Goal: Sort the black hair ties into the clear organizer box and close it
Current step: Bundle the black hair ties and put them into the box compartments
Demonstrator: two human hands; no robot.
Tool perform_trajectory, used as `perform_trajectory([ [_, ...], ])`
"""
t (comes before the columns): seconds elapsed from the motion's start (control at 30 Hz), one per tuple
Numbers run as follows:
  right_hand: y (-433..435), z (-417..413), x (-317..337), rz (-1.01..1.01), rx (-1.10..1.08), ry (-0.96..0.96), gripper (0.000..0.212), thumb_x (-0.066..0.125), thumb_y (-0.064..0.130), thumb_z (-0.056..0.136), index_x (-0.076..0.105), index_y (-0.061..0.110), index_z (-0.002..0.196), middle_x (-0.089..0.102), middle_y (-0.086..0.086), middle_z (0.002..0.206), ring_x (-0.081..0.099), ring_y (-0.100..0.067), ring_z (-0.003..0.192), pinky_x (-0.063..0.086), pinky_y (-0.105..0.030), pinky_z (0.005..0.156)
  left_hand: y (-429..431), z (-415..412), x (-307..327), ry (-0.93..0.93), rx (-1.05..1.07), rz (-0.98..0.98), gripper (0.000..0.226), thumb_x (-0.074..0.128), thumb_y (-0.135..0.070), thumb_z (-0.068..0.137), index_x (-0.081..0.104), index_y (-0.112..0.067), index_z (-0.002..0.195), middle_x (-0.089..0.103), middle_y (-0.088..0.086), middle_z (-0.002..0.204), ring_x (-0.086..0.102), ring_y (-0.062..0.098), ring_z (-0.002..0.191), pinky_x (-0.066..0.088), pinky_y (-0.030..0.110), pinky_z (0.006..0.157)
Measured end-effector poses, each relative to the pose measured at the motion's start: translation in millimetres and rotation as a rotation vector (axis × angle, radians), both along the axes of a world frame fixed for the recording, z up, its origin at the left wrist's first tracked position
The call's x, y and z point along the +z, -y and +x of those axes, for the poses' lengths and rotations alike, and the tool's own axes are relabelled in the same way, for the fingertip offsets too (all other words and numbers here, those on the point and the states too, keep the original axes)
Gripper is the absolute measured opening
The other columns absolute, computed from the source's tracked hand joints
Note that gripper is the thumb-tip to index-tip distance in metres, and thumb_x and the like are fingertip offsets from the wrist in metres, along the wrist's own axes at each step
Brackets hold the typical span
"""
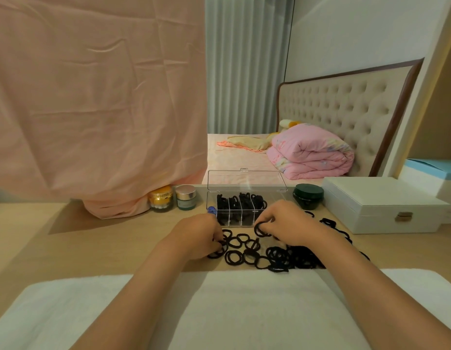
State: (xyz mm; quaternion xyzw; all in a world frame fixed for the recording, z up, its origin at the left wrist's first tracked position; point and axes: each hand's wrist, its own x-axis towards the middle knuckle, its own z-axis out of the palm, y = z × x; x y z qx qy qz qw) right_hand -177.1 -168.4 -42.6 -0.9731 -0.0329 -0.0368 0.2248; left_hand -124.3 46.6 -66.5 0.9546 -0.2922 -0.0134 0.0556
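The hair ties (244, 251) lie loose on the surface (118, 238), spread from your left hand (199, 236) across to a thicker heap at 3 o'clock, under your right forearm. A few more trail off toward 2 o'clock. The organizer box (244, 210) stands just beyond your hands at 12 o'clock. Its lid (247, 180) is tipped up and back, and four of its compartments already hold black bundles.

Your right hand (287, 223) has its fingers (267, 219) curled round one tie, lifted just clear of the box's near wall. The left fingers (215, 236) curl down onto the ties at the 9 o'clock edge of the spread and appear to pinch one there.

Expect these to weigh almost nothing. They are soft, stretchy loops with a fabric surface that grips rather than slips. Nothing here will break, but they snag on each other, so a pull from the heap is likely to drag neighbours along. Take each by a pinch across its band, or hook a finger through the loop. Start from the single-layer side at 9 o'clock, where each ring sits apart. The box looks light and rigid, so it may slide when you press the lid shut; steady it with one hand.
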Motion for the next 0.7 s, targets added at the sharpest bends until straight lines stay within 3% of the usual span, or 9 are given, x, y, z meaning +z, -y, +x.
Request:
perform_trajectory([
  [0.07, -0.1, -1.3, 3.6, 0.099, -0.021, 0.011, 0.022, 0.061, 0.016, 0.099, 0.078, 0.025, 0.11, 0.072, 0.011, 0.088, 0.064, -0.007, 0.072, 0.055, -0.021, 0.064, -2.3, 0.1, -1.7, -0.032, -0.007, -0.075, 0.019, 0.061, -0.03, 0.096, 0.068, -0.027, 0.114, 0.064, -0.004, 0.111, 0.061, 0.014, 0.096, 0.047, 0.023, 0.073],
  [0.13, 0.2, -0.6, 4.6, 0.192, -0.041, 0.001, 0.024, 0.058, 0.016, 0.101, 0.077, 0.026, 0.112, 0.071, 0.004, 0.083, 0.061, -0.007, 0.063, 0.055, -0.022, 0.056, -6.5, 2.1, -1.5, -0.112, 0.021, -0.284, 0.01, 0.058, -0.028, 0.098, 0.062, -0.028, 0.107, 0.066, -0.006, 0.101, 0.061, 0.009, 0.089, 0.047, 0.021, 0.072],
  [0.2, -2.0, 2.6, 2.4, 0.178, -0.028, -0.042, 0.025, 0.056, 0.016, 0.102, 0.074, 0.027, 0.117, 0.07, 0.004, 0.083, 0.058, -0.003, 0.057, 0.048, -0.017, 0.05, -10.6, 5.0, -0.2, -0.161, 0.036, -0.493, 0.006, 0.057, -0.023, 0.098, 0.059, -0.029, 0.098, 0.065, -0.008, 0.088, 0.06, 0.007, 0.08, 0.044, 0.02, 0.068],
  [0.27, -8.9, 6.7, -3.6, 0.062, 0.004, -0.113, 0.027, 0.056, 0.016, 0.102, 0.073, 0.025, 0.121, 0.072, 0.005, 0.097, 0.063, 0.001, 0.065, 0.05, -0.014, 0.057, -13.4, 5.3, 0.3, -0.226, 0.043, -0.594, 0.012, 0.058, -0.016, 0.098, 0.061, -0.027, 0.095, 0.065, -0.007, 0.084, 0.061, 0.008, 0.079, 0.044, 0.02, 0.07],
  [0.33, -14.4, 12.6, -12.3, -0.094, 0.022, -0.158, 0.025, 0.061, 0.02, 0.099, 0.073, 0.022, 0.121, 0.072, 0.003, 0.112, 0.067, -0.005, 0.089, 0.057, -0.023, 0.082, -14.1, 3.1, -1.8, -0.3, 0.05, -0.604, 0.016, 0.059, -0.013, 0.097, 0.063, -0.028, 0.093, 0.068, -0.007, 0.088, 0.063, 0.007, 0.083, 0.047, 0.019, 0.075],
  [0.4, -17.0, 18.5, -19.0, -0.168, 0.003, -0.175, 0.021, 0.067, 0.023, 0.096, 0.076, 0.021, 0.114, 0.073, 0.003, 0.11, 0.067, -0.011, 0.095, 0.057, -0.031, 0.092, -15.4, 4.7, -5.2, -0.351, 0.06, -0.603, 0.017, 0.062, -0.012, 0.096, 0.068, -0.028, 0.092, 0.071, -0.006, 0.092, 0.065, 0.007, 0.085, 0.048, 0.018, 0.076],
  [0.57, -16.8, 20.0, -14.7, -0.226, -0.03, -0.169, 0.008, 0.069, 0.022, 0.093, 0.077, 0.021, 0.093, 0.072, 0.003, 0.094, 0.069, -0.016, 0.086, 0.06, -0.03, 0.082, -19.1, 11.9, -9.1, -0.344, 0.063, -0.607, 0.017, 0.065, -0.012, 0.094, 0.071, -0.027, 0.09, 0.073, -0.003, 0.094, 0.067, 0.01, 0.091, 0.053, 0.024, 0.086],
  [0.7, -18.5, 17.5, -4.8, -0.08, 0.018, -0.161, 0.013, 0.065, 0.016, 0.095, 0.073, 0.023, 0.102, 0.071, 0.004, 0.093, 0.07, -0.015, 0.086, 0.059, -0.025, 0.076, -11.2, 12.2, -14.4, -0.233, 0.043, -0.52, 0.018, 0.059, -0.016, 0.098, 0.069, -0.028, 0.107, 0.072, 0.001, 0.105, 0.066, 0.014, 0.098, 0.05, 0.023, 0.083],
])
